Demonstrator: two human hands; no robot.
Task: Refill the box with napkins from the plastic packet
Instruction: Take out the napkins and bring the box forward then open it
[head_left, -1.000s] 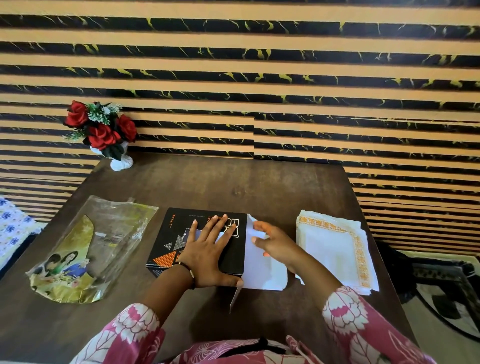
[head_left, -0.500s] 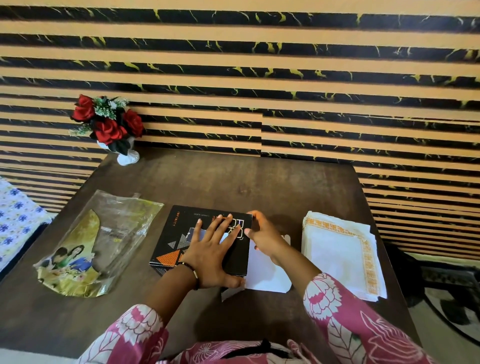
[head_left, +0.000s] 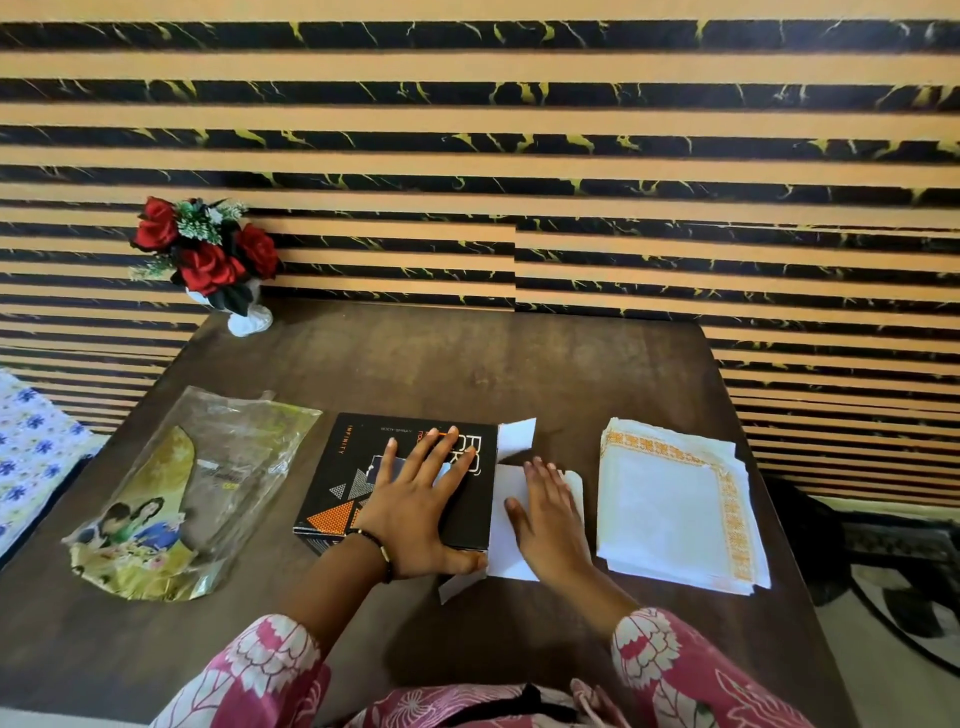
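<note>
Item: flat black printed cardboard box (head_left: 363, 467), lying centre on the dark wooden counter (head_left: 467, 364), white end flaps (head_left: 517, 436) folded open to its right. Left hand (head_left: 415, 514) lay flat on the lid, fingers (head_left: 439, 452) straight and spread. Right hand (head_left: 545, 519) pressed the large flap down, fingers straight, close together.

Item: stack of white napkins with orange border (head_left: 675, 509), right of the box, apart from it. Judged light, soft, prone to fanning; best lifted whole by opposite edges.

Item: crumpled clear plastic packet (head_left: 197, 493), left, seemingly emptied.
</note>
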